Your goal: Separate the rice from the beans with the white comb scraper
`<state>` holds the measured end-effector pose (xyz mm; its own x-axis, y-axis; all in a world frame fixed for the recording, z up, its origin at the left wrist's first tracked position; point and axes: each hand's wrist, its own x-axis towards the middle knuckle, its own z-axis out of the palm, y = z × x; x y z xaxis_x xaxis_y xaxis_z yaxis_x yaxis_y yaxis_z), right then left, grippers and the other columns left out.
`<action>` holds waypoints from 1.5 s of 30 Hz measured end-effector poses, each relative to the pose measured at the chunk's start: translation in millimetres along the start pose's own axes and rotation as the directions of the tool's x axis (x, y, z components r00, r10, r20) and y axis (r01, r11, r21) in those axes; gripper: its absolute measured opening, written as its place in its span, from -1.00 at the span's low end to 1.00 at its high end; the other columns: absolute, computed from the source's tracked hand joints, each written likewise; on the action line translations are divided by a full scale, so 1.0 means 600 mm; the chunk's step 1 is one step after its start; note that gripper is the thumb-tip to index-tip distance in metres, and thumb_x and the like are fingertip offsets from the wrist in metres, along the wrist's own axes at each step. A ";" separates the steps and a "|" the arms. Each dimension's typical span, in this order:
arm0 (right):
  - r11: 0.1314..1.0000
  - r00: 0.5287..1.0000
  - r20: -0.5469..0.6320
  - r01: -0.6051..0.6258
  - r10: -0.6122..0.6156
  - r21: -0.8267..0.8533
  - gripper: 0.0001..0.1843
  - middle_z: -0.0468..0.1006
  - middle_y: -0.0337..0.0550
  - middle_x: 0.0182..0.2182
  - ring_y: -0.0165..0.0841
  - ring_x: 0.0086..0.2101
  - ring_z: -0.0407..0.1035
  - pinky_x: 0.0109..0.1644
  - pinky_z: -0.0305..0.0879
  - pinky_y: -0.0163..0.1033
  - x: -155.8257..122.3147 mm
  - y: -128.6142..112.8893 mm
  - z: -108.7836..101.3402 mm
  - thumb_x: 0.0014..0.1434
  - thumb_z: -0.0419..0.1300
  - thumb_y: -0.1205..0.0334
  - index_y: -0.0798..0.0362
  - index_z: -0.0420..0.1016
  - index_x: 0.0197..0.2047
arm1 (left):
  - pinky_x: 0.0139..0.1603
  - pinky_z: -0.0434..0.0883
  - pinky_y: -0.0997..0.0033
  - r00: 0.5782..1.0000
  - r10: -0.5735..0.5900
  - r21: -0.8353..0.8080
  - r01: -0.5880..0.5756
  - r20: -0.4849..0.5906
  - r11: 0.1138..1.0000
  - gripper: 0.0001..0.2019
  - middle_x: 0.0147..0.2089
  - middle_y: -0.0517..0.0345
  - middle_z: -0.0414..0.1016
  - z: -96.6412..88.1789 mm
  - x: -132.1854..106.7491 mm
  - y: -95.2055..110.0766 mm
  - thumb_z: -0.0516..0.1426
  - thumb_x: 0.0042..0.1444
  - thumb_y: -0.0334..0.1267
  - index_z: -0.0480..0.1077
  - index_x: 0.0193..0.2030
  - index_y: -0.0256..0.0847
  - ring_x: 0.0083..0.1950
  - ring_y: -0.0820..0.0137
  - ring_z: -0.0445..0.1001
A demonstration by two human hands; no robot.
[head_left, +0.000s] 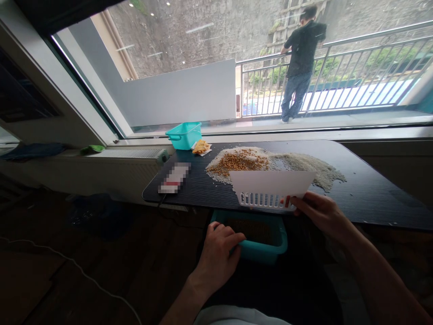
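My left hand (220,248) is closed on the left rim of a teal basket (267,246) held below the near edge of the black table (372,189); dark grains lie inside it. My right hand (320,212) grips the lower right corner of a white slotted basket (270,187), tilted on its side on the table edge just above the teal one. Behind the white basket lies a heap of yellow beans (240,161) mixed into white rice (304,164) spread over the tabletop.
A second teal basket (184,134) stands at the table's far left, next to a small paper with yellow pieces (201,146). A blurred flat object (174,177) lies on the left. A person (301,58) stands outside at a balcony railing beyond the window.
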<state>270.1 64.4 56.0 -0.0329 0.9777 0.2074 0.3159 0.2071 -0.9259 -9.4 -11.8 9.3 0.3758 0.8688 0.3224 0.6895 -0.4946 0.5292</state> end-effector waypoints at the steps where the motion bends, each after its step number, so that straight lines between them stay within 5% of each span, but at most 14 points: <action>1: 1.000 1.000 0.016 -0.011 0.011 0.006 -0.37 0.64 -0.14 -0.52 -0.35 -0.56 0.38 -0.46 0.44 -0.23 -0.004 0.000 0.000 -0.18 0.37 -0.44 0.01 0.68 -0.40 | 0.17 0.22 0.00 1.000 -0.001 -0.001 0.001 0.006 1.000 -0.74 -0.23 0.13 0.54 -0.001 0.000 0.000 0.07 0.19 -0.46 0.54 -0.13 -0.11 -0.15 0.28 0.48; 4: 0.999 0.999 0.041 -0.030 0.029 0.036 -0.39 0.65 -0.13 -0.51 -0.34 -0.56 0.40 -0.46 0.46 -0.22 -0.015 -0.004 0.002 -0.20 0.39 -0.42 -0.01 0.68 -0.41 | 0.15 0.23 0.02 1.000 -0.008 0.003 0.008 0.023 1.000 -0.73 -0.25 0.14 0.53 -0.003 0.001 0.001 0.07 0.15 -0.48 0.54 -0.15 -0.11 -0.17 0.28 0.46; 10: 0.994 0.987 -0.156 -0.023 0.039 0.107 -0.42 0.66 -0.14 -0.48 -0.38 -0.60 0.39 -0.48 0.46 -0.24 -0.021 -0.022 0.041 -0.15 0.38 -0.39 0.00 0.66 -0.38 | 0.15 0.23 0.03 1.000 0.004 0.007 -0.004 -0.010 1.000 -0.72 -0.25 0.13 0.55 0.000 0.001 0.000 0.06 0.18 -0.48 0.55 -0.14 -0.11 -0.17 0.28 0.47; 17: 0.999 0.989 -0.143 -0.037 0.039 0.017 -0.58 0.63 -0.16 -0.53 -0.33 -0.53 0.47 -0.43 0.43 -0.28 -0.025 -0.021 0.097 0.05 0.29 -0.18 0.04 0.63 -0.43 | 0.11 0.25 0.05 0.999 0.014 0.003 -0.014 -0.035 1.000 -0.75 -0.27 0.13 0.56 0.001 0.001 -0.001 0.12 0.19 -0.46 0.58 -0.12 -0.11 -0.20 0.27 0.47; 24: 0.992 0.936 -0.351 -0.073 0.031 -0.106 -0.70 0.63 -0.18 -0.56 -0.27 -0.52 0.50 -0.39 0.42 -0.22 -0.024 -0.007 0.057 0.01 0.26 -0.07 -0.01 0.60 -0.47 | 0.08 0.27 0.04 1.000 0.004 -0.005 -0.005 -0.010 1.000 -0.76 -0.28 0.11 0.56 -0.001 0.004 0.002 0.12 0.21 -0.45 0.59 -0.14 -0.12 -0.20 0.25 0.47; 38: 0.934 0.846 -0.531 -0.148 -0.051 -0.325 -0.72 0.59 -0.22 -0.65 -0.23 -0.55 0.52 -0.44 0.36 -0.21 0.015 0.037 -0.027 0.03 0.23 -0.07 -0.04 0.59 -0.45 | 0.15 0.26 -0.03 1.000 -0.008 -0.027 0.008 -0.010 1.000 -0.68 -0.26 0.13 0.56 0.000 0.004 0.005 0.08 0.16 -0.49 0.59 -0.11 -0.10 -0.18 0.26 0.49; 45: 0.991 0.907 -0.420 -0.048 -0.009 -0.126 -0.71 0.65 -0.17 -0.53 -0.31 -0.58 0.49 -0.44 0.43 -0.22 0.028 0.008 -0.006 -0.01 0.27 -0.06 0.00 0.59 -0.42 | 0.10 0.29 -0.01 1.000 -0.007 -0.014 0.007 -0.030 1.000 -0.72 -0.28 0.10 0.56 0.002 0.004 0.005 0.08 0.19 -0.46 0.59 -0.14 -0.10 -0.21 0.25 0.47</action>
<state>274.2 81.5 56.1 0.3659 0.8704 0.3295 0.4338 0.1537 -0.8878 -5.6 -11.0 10.8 0.3521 0.8714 0.3417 0.6831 -0.4888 0.5426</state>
